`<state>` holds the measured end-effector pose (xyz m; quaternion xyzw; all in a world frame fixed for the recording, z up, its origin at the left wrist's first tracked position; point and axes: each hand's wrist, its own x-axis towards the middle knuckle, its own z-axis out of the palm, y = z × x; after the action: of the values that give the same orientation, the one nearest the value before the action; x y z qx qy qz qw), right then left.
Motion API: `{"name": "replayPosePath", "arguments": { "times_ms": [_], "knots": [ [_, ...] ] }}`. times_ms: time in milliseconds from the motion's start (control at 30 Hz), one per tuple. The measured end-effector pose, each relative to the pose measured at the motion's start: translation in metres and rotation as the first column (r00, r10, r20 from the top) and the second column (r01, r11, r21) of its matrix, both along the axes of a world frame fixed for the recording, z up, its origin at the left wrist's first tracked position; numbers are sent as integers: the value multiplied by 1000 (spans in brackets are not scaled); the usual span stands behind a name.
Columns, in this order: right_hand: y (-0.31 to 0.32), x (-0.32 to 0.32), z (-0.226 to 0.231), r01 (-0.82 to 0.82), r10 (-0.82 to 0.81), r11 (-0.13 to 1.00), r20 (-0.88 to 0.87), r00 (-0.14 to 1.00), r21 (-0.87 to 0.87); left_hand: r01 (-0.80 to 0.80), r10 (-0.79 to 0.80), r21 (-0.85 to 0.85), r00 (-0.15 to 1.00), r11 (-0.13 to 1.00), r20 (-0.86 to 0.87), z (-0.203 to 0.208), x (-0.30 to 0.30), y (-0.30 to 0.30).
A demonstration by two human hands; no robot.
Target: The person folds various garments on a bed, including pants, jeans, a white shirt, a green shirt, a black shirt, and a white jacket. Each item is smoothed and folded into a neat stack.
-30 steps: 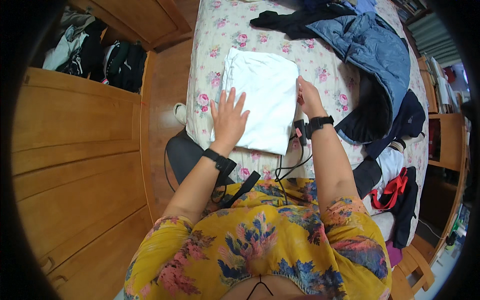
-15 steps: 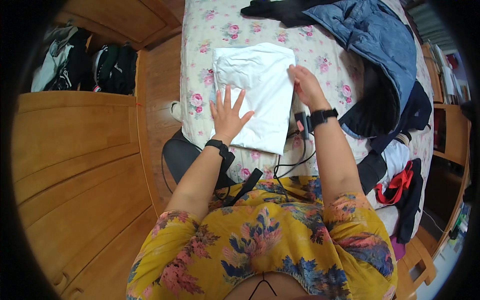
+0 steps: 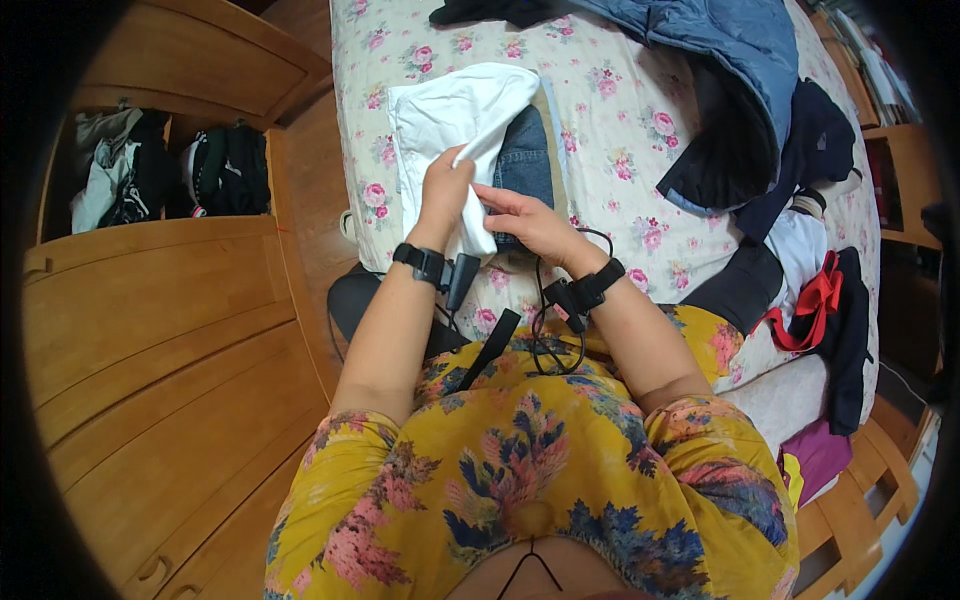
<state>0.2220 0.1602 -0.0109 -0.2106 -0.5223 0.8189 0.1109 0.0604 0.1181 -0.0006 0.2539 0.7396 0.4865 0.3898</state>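
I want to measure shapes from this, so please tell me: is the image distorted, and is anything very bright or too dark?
Head view: the right edge of the flowered bed bows outward; head view: the white cloth is brightest, though creases show; head view: the black lining of the blue jacket shows little detail.

Cloth (image 3: 435, 110) is wht, denim (image 3: 523, 165) blue, sheet (image 3: 610, 115) cream w/ pink floral, crumpled garment (image 3: 822, 135) prob. dk navy.

We could pass along the bed (image 3: 612, 190) between the white cloth (image 3: 445, 115) and the blue jacket (image 3: 735, 50), which blocks the far right.
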Motion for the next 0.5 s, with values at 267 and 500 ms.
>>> {"name": "replayPosePath", "arguments": {
  "times_ms": [267, 500],
  "knots": [
    [18, 17, -40, 376, -651, 700, 324, 687, 607, -141, 93, 127, 941, 982, 327, 34, -23, -5],
    [27, -1, -59, 374, -672, 701, 387, 631, 607, -213, 146, 181, 934, 960, 326, 59, -23, -15]
  ]
}}
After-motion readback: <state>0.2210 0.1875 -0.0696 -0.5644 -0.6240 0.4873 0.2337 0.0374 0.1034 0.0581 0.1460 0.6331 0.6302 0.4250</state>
